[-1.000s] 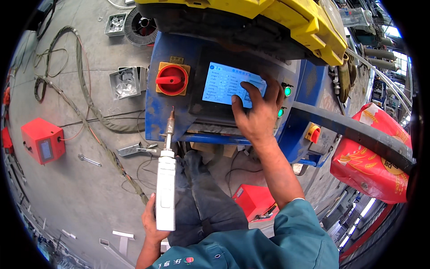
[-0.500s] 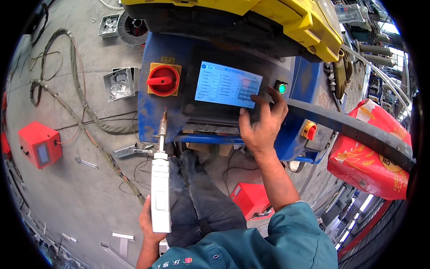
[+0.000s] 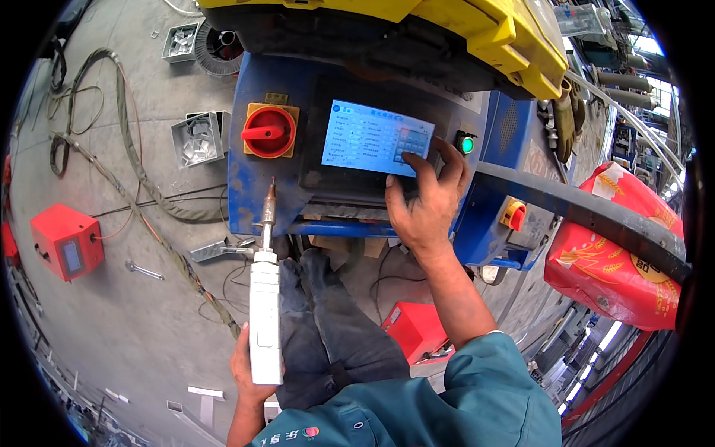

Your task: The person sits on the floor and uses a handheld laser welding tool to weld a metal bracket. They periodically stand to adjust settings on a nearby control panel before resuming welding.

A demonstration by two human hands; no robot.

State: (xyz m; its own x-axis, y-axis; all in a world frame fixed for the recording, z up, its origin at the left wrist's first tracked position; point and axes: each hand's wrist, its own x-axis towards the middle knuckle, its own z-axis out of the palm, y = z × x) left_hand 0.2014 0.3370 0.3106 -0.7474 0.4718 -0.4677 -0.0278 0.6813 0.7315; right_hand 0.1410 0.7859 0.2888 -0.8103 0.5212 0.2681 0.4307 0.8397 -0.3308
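Note:
My left hand (image 3: 242,368) is closed round a white hand-held welding gun (image 3: 266,320), its copper-coloured nozzle (image 3: 270,195) pointing away from me toward a blue machine cabinet (image 3: 246,82). Part of that hand is hidden behind the gun's body. On the cabinet's front, a lit touchscreen (image 3: 361,138) shows rows of fields and an on-screen keypad. Over its lower right corner my right hand (image 3: 430,205) is open with fingers apart. One fingertip is at the keypad; whether it presses cannot be made out. Left of the screen is a red rotary switch (image 3: 269,132), and to the right a lit green button (image 3: 467,144).
A yellow and black case (image 3: 514,45) rests on the cabinet. At right, a dark bar (image 3: 573,201) runs past a red bag (image 3: 618,261). Hoses (image 3: 126,134), a red box (image 3: 65,242), a wrench (image 3: 145,270) and bins of metal pieces (image 3: 199,141) lie on the floor.
My right hand has moved slightly left and down across the keypad, fingers still spread. The left hand keeps its grip on the welding gun, almost in the same place.

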